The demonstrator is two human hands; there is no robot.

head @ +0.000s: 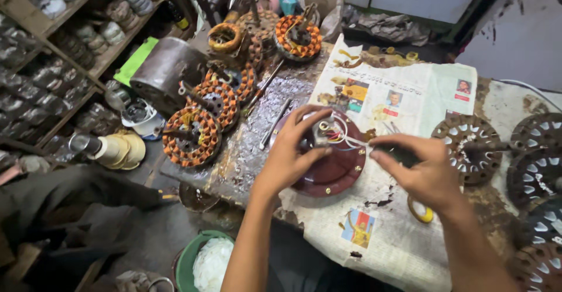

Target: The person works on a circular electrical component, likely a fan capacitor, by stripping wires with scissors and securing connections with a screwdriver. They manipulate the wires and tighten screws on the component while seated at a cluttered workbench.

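Your left hand (290, 154) rests on the round dark red motor cover (328, 163), fingers spread and curled over its upper edge, thumb pressing down near the bundle of thin wires (336, 132) that rises from its middle. Your right hand (418, 172) sits at the cover's right edge, thumb and forefinger pinched together on the ends of those wires, with something dark tucked under the fingers that cannot be made out. The cover lies flat on a sheet of newspaper (404, 93) spread over the workbench (246, 151). Just below your right hand a small roll of yellow tape (420, 211) lies on the paper. To your left, several stators wound with orange copper wire (192, 135) are grouped on the bench, a screwdriver (275, 123) between them and the cover. To your right, brown slotted rotor discs (468, 147) are laid near the bench edge. A green bucket (188, 260) stands on the floor below.
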